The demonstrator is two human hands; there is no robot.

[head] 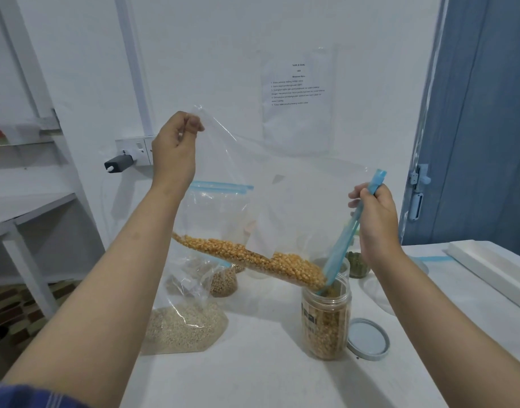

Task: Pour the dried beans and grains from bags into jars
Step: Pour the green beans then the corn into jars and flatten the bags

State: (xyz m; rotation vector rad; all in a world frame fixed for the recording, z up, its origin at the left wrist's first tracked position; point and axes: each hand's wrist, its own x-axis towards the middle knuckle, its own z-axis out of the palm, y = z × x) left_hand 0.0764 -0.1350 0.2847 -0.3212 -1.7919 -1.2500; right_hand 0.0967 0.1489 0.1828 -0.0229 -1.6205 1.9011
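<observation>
Corn bag (270, 201) tilted over open jar (326, 316), held at both ends.

Lid (367, 338) lies just right of the jar, on the white table (253, 372). Bag's long axis slopes down to the right, blue zip mouth in the jar; kernels (253, 254) line the lower edge. Right hand (373, 219) grips the zip; left hand (176, 148) pinches the raised corner. Grain bags (188, 325) stand left.

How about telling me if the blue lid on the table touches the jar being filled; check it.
Cannot tell. In the head view the blue lid lies flat right beside the jar, its edge meeting the jar's outline, but no gap or contact shows plainly.
</observation>
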